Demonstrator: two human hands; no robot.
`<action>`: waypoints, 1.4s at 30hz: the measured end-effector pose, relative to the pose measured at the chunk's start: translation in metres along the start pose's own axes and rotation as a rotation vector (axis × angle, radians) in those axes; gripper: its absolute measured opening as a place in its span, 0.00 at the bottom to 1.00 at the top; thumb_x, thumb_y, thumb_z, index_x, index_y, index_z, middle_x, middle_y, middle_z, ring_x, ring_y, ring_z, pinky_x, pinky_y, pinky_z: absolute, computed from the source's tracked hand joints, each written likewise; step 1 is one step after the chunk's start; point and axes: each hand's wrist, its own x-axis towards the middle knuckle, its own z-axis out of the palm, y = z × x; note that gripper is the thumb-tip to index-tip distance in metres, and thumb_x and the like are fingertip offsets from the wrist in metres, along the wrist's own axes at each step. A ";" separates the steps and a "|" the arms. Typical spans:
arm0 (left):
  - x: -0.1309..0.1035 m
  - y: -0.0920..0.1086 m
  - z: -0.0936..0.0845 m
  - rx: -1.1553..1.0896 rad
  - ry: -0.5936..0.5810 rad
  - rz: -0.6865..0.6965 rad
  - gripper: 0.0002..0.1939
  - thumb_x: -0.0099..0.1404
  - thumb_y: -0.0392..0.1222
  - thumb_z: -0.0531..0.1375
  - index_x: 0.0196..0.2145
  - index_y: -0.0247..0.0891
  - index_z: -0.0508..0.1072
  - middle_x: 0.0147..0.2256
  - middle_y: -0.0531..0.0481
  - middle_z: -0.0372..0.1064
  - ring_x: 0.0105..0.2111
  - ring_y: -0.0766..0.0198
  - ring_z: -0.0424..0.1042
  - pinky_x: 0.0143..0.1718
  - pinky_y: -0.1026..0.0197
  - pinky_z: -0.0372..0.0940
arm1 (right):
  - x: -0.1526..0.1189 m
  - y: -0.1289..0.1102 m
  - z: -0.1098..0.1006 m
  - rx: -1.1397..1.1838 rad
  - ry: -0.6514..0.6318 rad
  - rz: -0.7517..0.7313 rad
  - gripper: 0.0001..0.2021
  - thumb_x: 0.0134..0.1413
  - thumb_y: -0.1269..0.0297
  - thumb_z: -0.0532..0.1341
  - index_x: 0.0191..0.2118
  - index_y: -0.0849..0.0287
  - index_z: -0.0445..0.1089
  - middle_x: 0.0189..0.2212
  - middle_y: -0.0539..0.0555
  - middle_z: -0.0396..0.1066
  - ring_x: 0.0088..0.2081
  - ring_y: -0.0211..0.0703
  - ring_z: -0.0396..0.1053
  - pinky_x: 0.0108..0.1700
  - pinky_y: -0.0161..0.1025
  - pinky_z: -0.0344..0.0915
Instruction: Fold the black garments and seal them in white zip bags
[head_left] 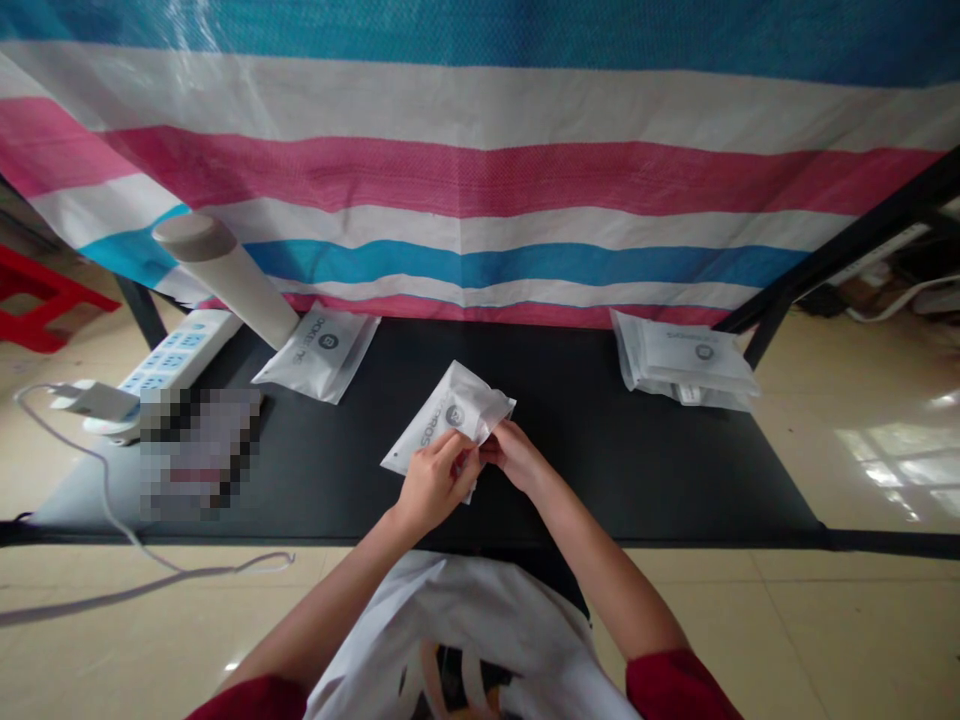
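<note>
A frosted white plastic bag [431, 415] with dark printing is held over the middle of the black table, tilted, its upper corner pointing away from me. My left hand [435, 480] pinches its near edge, fingers curled together. On the right, my right hand [511, 455] is closed on the bag's right-hand corner, close beside the left fingertips. The fingertips of both hands almost meet, and part of the bag hangs below them. What is inside the bag cannot be made out.
Another bag [324, 352] lies at the back left, by a leaning white bottle [232, 280]. A power strip [176, 365] with a plugged charger and cable and a blurred object [206, 450] are left. Stacked bags [686, 362] lie back right. A striped sheet [465, 180] hangs behind the black table [645, 480].
</note>
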 end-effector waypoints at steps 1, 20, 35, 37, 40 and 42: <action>0.000 0.001 0.001 0.000 -0.006 0.000 0.08 0.69 0.38 0.52 0.32 0.37 0.66 0.28 0.53 0.64 0.24 0.69 0.65 0.27 0.67 0.61 | -0.002 0.003 0.000 -0.018 -0.020 -0.011 0.24 0.43 0.42 0.66 0.34 0.59 0.71 0.26 0.50 0.72 0.27 0.40 0.71 0.31 0.36 0.67; 0.001 -0.006 -0.003 0.392 -0.253 0.181 0.40 0.54 0.60 0.65 0.61 0.42 0.63 0.63 0.39 0.54 0.64 0.37 0.49 0.62 0.35 0.47 | -0.053 0.007 -0.055 -0.450 -0.001 -0.155 0.13 0.56 0.54 0.60 0.42 0.57 0.64 0.33 0.50 0.70 0.31 0.39 0.73 0.29 0.34 0.67; 0.022 -0.035 0.011 0.131 -0.026 0.007 0.27 0.71 0.47 0.51 0.64 0.39 0.52 0.63 0.38 0.52 0.66 0.50 0.48 0.64 0.42 0.50 | 0.003 -0.025 -0.028 -0.790 0.006 -0.577 0.20 0.54 0.64 0.62 0.54 0.56 0.68 0.49 0.57 0.73 0.44 0.47 0.73 0.40 0.39 0.70; 0.019 -0.034 0.014 0.140 -0.030 0.028 0.28 0.71 0.47 0.51 0.65 0.39 0.52 0.64 0.38 0.50 0.66 0.49 0.46 0.65 0.42 0.49 | 0.015 -0.024 -0.022 -0.879 -0.056 -0.643 0.21 0.52 0.67 0.62 0.54 0.55 0.68 0.51 0.57 0.72 0.50 0.50 0.70 0.49 0.44 0.68; 0.017 -0.033 0.017 0.176 -0.037 0.040 0.29 0.70 0.48 0.52 0.66 0.39 0.52 0.66 0.38 0.48 0.67 0.47 0.44 0.64 0.40 0.47 | 0.027 -0.022 -0.013 -0.978 -0.118 -0.674 0.18 0.53 0.68 0.61 0.51 0.57 0.69 0.49 0.57 0.73 0.52 0.52 0.69 0.53 0.45 0.65; 0.017 -0.032 0.020 0.205 -0.051 0.029 0.30 0.70 0.48 0.53 0.66 0.40 0.52 0.66 0.39 0.48 0.67 0.45 0.44 0.64 0.39 0.47 | 0.031 -0.022 -0.008 -1.077 -0.055 -0.586 0.10 0.55 0.67 0.59 0.43 0.59 0.72 0.42 0.59 0.76 0.46 0.55 0.72 0.47 0.45 0.67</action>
